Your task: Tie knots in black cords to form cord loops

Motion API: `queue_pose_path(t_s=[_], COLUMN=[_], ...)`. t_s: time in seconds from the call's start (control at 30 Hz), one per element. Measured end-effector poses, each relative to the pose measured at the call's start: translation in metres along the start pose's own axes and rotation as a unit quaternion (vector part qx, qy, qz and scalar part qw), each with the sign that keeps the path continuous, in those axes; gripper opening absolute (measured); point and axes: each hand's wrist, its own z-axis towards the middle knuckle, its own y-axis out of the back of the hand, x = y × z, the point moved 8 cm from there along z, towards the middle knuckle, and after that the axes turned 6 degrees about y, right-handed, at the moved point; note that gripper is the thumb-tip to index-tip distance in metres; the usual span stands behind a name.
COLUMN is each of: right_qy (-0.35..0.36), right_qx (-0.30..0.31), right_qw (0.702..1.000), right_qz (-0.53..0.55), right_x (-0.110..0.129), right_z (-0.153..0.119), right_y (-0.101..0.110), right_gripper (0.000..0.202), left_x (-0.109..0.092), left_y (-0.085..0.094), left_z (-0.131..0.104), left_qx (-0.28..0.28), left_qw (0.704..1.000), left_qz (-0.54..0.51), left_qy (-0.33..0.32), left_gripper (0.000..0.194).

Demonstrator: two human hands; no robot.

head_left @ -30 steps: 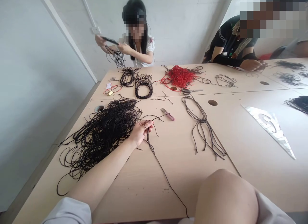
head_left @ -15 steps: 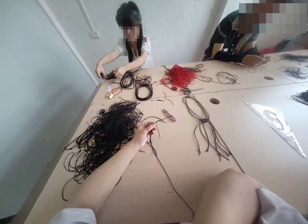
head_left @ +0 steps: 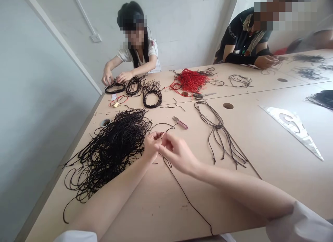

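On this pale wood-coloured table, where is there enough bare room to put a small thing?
One bare patch lies between the knotted dark cord bundle and the pale, shiny triangular set square; another lies between that set square and the right forearm. Crowded: the tangled black cord pile beside the left hand, and the far side, with its red cord heap.
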Motion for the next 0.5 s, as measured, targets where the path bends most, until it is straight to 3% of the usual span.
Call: queue_pose_path(t_s=[0.07, 0.17, 0.27, 0.5], right_qy=[-0.001, -0.005, 0.008, -0.005], right_qx=[-0.083, -0.103, -0.112, -0.201], right_qw=[0.993, 0.992, 0.994, 0.977], right_qz=[-0.083, -0.067, -0.016, 0.067], right_x=[-0.030, -0.063, -0.073, -0.098], right_z=[0.011, 0.016, 0.016, 0.006], right_y=[0.012, 0.016, 0.024, 0.043], right_gripper=[0.030, 0.019, 0.012, 0.019], left_x=[-0.001, -0.002, 0.000, -0.002], left_y=[-0.001, -0.002, -0.001, 0.000], left_z=[-0.003, -0.004, -0.001, -0.002], left_qx=[0.003, 0.007, 0.002, 0.006], left_qw=[1.000, 0.998, 0.998, 0.999], left_qz=[0.018, 0.049, 0.048, 0.040], left_qy=[-0.020, -0.043, -0.038, -0.033], left_gripper=[0.014, 0.017, 0.020, 0.021])
